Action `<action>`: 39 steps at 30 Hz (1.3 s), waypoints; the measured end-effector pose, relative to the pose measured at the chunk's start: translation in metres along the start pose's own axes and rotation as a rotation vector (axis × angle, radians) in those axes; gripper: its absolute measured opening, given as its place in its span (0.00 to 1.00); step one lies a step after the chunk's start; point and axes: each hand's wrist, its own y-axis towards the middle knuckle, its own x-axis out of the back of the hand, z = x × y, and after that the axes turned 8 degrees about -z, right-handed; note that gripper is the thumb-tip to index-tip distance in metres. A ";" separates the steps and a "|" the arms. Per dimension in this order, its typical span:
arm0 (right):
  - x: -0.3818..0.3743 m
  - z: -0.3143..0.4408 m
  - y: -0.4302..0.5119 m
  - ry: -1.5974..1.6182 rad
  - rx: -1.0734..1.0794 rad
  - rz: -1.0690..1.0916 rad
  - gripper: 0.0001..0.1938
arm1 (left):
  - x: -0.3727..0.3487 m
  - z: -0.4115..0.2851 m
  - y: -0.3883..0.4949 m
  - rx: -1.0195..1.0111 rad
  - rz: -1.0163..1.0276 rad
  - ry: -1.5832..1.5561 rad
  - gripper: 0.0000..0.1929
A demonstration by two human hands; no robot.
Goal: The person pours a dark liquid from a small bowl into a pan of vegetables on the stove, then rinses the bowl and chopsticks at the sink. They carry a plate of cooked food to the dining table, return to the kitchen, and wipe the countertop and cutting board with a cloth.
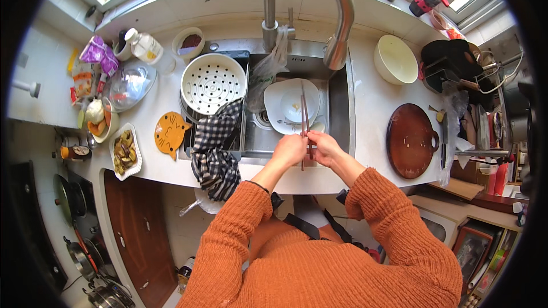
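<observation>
Over the front of the steel sink (257,139), both my hands meet on a pair of dark chopsticks (305,113). My left hand (290,149) closes around them, and my right hand (327,147) pinches them from the other side. Their far ends point away from me, above a white bowl (295,102) that sits on a white squarish plate (276,90) in the basin. Small yellowish scraps lie in the bowl. A clear plastic bag (263,79) hangs at the basin's left side. The faucet (338,47) arches over the sink.
Left of the basin are a white perforated steamer basket (213,87), a checkered cloth (218,149) and an orange cat-shaped mat (170,132). Further left stands a dish of cooked food (125,152). To the right are a cream bowl (396,60) and a round brown cutting board (411,141).
</observation>
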 end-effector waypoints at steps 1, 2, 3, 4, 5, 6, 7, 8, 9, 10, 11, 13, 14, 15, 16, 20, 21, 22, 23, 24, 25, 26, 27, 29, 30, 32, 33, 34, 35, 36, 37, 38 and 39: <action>0.001 0.003 0.003 0.065 -0.005 -0.001 0.10 | 0.001 -0.013 0.006 0.038 0.076 0.140 0.21; 0.001 0.011 0.010 0.198 0.018 0.032 0.10 | 0.006 -0.025 0.018 -0.063 0.082 0.268 0.21; 0.002 0.015 0.014 0.335 0.001 0.086 0.10 | 0.010 -0.033 0.027 -0.136 0.115 0.393 0.21; 0.009 0.025 0.017 0.303 0.026 0.107 0.10 | 0.020 -0.037 0.042 -0.162 0.196 0.415 0.24; 0.018 0.038 0.021 0.256 0.022 0.102 0.10 | 0.037 -0.036 0.063 -0.208 0.255 0.450 0.27; 0.025 0.047 0.024 0.274 0.057 0.101 0.10 | 0.056 -0.032 0.084 -0.164 0.120 0.340 0.31; 0.034 0.055 0.024 0.292 0.072 0.157 0.09 | 0.085 -0.028 0.121 -0.014 0.197 0.131 0.31; 0.043 0.062 0.022 0.286 0.047 0.206 0.09 | 0.109 -0.022 0.145 -0.217 -0.086 -0.032 0.30; 0.051 0.066 0.019 0.293 0.043 0.254 0.09 | 0.127 -0.018 0.173 -0.148 -0.255 0.043 0.36; 0.058 0.069 0.016 0.283 0.030 0.299 0.10 | 0.143 -0.017 0.204 -0.194 -0.325 -0.111 0.42; 0.064 0.069 0.012 0.272 0.003 0.308 0.11 | 0.158 -0.016 0.231 -0.092 -0.261 -0.270 0.46; 0.073 0.070 0.006 0.272 0.005 0.358 0.11 | 0.161 -0.020 0.266 -0.032 -0.183 -0.412 0.36; 0.075 0.070 0.003 0.282 -0.008 0.355 0.12 | 0.155 -0.025 0.279 -0.035 -0.168 -0.467 0.40; 0.077 0.071 0.002 0.266 -0.028 0.337 0.12 | 0.151 -0.031 0.290 -0.054 -0.170 -0.361 0.43; 0.077 0.072 0.001 0.256 -0.037 0.338 0.12 | 0.145 -0.036 0.297 -0.114 -0.173 -0.246 0.46; 0.074 0.080 0.006 0.244 -0.060 0.408 0.13 | 0.144 -0.040 0.298 -0.137 -0.213 -0.133 0.48; 0.072 0.081 0.008 0.255 -0.054 0.448 0.13 | 0.139 -0.036 0.289 -0.095 -0.272 -0.208 0.45; 0.070 0.082 0.011 0.250 -0.056 0.433 0.13 | 0.129 -0.031 0.275 -0.044 -0.344 -0.278 0.41; 0.068 0.083 0.013 0.258 -0.051 0.443 0.13 | 0.118 -0.024 0.257 -0.031 -0.431 -0.347 0.38; 0.066 0.083 0.016 0.276 -0.030 0.470 0.13 | 0.105 -0.016 0.234 0.073 -0.445 -0.509 0.32; 0.065 0.083 0.018 0.266 -0.035 0.443 0.13 | 0.089 -0.009 0.210 0.107 -0.476 -0.681 0.28; 0.064 0.083 0.021 0.267 -0.029 0.431 0.13 | 0.067 -0.006 0.191 0.186 -0.435 -0.770 0.24; 0.064 0.082 0.022 0.256 -0.039 0.397 0.13 | 0.044 -0.004 0.172 0.297 -0.388 -0.857 0.21; 0.066 0.080 0.023 0.235 -0.033 0.371 0.13 | 0.000 -0.009 0.141 0.506 -0.196 -1.123 0.17; 0.068 0.079 0.023 0.214 -0.035 0.349 0.13 | -0.016 -0.014 0.134 0.510 -0.112 -1.319 0.18; 0.075 0.078 0.019 0.109 -0.089 0.305 0.14 | -0.036 -0.022 0.132 0.579 -0.043 -1.518 0.19; 0.079 0.077 0.016 0.065 -0.107 0.297 0.14 | -0.042 -0.025 0.134 0.594 -0.062 -1.539 0.19; 0.084 0.077 0.013 0.009 -0.114 0.281 0.16 | -0.046 -0.026 0.136 0.581 -0.080 -1.575 0.18; 0.088 0.077 0.009 -0.015 -0.135 0.268 0.16 | -0.047 -0.027 0.140 0.619 -0.091 -1.584 0.17; 0.093 0.076 0.006 -0.036 -0.156 0.254 0.16 | -0.047 -0.026 0.145 0.625 -0.100 -1.607 0.16; 0.098 0.076 0.002 -0.051 -0.173 0.241 0.16 | -0.048 -0.026 0.149 0.662 -0.109 -1.620 0.15; 0.101 0.076 -0.001 -0.047 -0.177 0.230 0.16 | -0.047 -0.025 0.155 0.622 -0.120 -1.634 0.14; 0.105 0.076 -0.003 -0.048 -0.171 0.229 0.15 | -0.047 -0.024 0.159 0.613 -0.129 -1.638 0.14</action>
